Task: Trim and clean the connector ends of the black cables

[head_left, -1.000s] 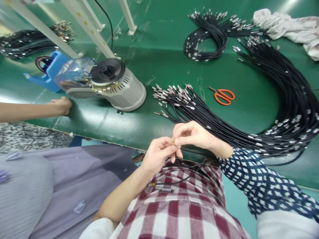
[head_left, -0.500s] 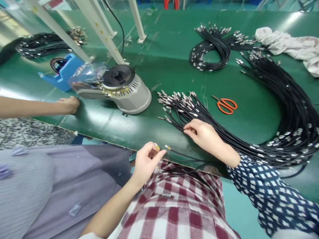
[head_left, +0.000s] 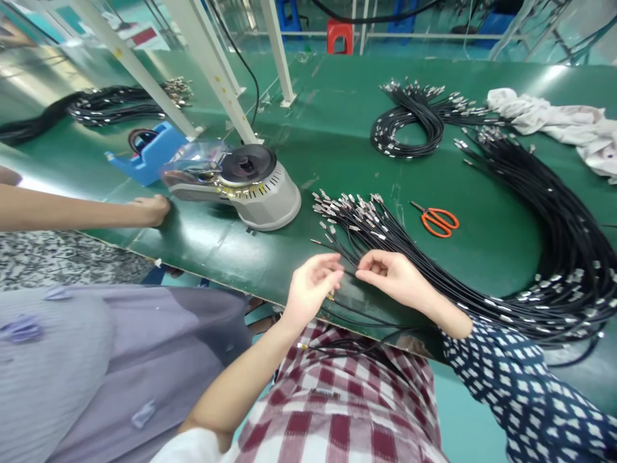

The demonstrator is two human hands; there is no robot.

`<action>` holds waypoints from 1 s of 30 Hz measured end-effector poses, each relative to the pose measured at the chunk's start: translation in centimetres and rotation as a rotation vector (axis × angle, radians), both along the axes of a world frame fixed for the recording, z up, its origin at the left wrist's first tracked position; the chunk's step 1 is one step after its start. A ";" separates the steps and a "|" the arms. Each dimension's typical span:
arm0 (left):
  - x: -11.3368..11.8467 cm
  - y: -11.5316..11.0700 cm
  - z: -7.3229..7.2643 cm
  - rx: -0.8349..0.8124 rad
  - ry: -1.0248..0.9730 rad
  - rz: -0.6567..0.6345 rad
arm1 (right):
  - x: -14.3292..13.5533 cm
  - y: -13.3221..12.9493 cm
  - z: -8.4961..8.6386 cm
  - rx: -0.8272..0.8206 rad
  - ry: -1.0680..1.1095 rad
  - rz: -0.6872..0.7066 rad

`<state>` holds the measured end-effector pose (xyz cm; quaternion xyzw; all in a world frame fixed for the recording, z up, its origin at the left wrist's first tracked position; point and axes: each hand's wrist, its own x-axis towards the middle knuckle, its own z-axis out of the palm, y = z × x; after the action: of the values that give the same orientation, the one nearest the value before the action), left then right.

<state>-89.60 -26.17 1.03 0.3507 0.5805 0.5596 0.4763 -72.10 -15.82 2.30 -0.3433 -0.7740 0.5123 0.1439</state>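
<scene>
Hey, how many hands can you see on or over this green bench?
3: the left hand at the front edge, the right hand beside the black cables, and a co-worker's hand near the grey machine. Others may be hidden.

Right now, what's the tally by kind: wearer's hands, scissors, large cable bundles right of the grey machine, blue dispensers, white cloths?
Wearer's left hand and right hand: 2
U-shaped bundle and coiled bundle: 2
Scissors: 1
Blue dispenser: 1
White cloth: 1
Total: 7
</scene>
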 end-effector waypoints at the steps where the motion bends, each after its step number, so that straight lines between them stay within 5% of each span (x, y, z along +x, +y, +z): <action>1: 0.4 0.4 -0.1 -0.006 -0.060 -0.005 | 0.3 -0.1 -0.1 -0.009 0.008 0.000; 6: 1.9 -1.5 -0.4 0.013 0.190 -0.163 | 0.2 -0.1 -0.4 0.455 -0.161 -0.216; 9: 1.8 -3.4 -0.7 0.035 0.312 -0.220 | -1.3 -0.7 -0.8 0.626 -0.302 -0.040; 11: 1.4 -3.8 -0.9 -0.003 0.256 -0.169 | -2.3 -1.2 -0.9 0.615 -0.344 0.066; 15: 0.9 -2.5 -0.9 -0.017 -0.046 0.066 | -2.5 -2.2 -0.4 0.387 -0.123 0.022; 21: 1.9 -0.3 -0.1 0.040 -0.359 0.113 | -0.5 -2.7 0.5 -0.035 0.000 0.111; 24: 1.9 -0.5 0.1 -0.022 -0.394 0.080 | -0.2 -1.8 0.5 0.080 -0.049 0.157; 27: 1.4 -1.0 0.0 -0.062 -0.421 0.067 | -0.6 -0.3 0.5 0.255 -0.107 0.060; 30: 0.7 -1.5 -0.4 -0.047 -0.450 0.055 | -2.1 1.2 0.8 0.247 -0.125 0.020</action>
<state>-88.88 -27.71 0.64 0.1899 0.4821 0.6227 0.5864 -74.23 -14.59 3.13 -0.3465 -0.8418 0.3923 0.1316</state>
